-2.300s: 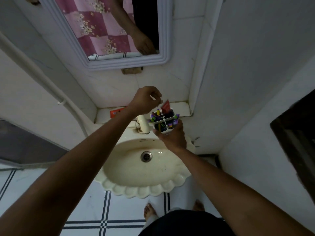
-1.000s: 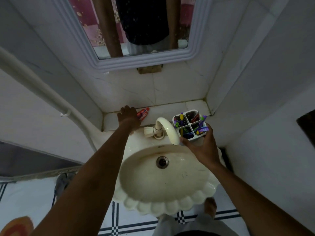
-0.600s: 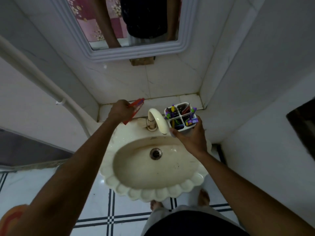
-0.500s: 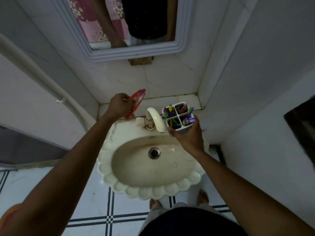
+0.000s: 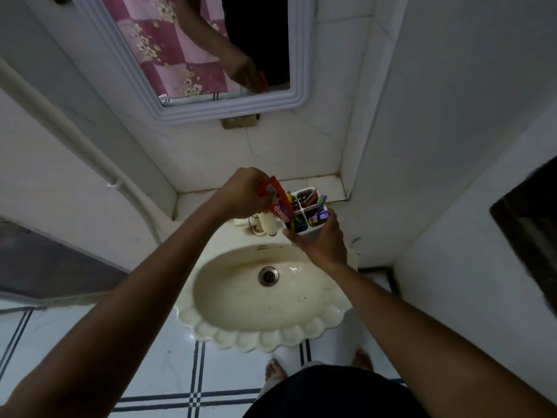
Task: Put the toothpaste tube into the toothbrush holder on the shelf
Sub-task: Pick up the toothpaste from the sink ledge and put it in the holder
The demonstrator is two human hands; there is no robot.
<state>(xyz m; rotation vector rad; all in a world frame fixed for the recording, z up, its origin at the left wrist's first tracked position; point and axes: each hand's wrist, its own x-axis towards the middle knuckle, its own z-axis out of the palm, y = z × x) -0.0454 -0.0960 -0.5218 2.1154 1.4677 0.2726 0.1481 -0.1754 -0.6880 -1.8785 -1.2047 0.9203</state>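
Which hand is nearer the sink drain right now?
Right. The right hand holds the toothbrush holder just above the basin, near the drain; the left hand is higher, gripping the toothpaste tube.

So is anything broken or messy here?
Nothing looks broken. The sink has small dark specks and a brownish stain near the drain. The left hand holds the toothpaste tube over the toothbrush holder.

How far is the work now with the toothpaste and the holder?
Done: the left hand has the toothpaste tube lifted off the shelf. In hand: the tube is tilted over the toothbrush holder, lower end at its near-left compartment, while the right hand grips the holder. Left: push the tube in, let go, and stand the holder on the shelf.
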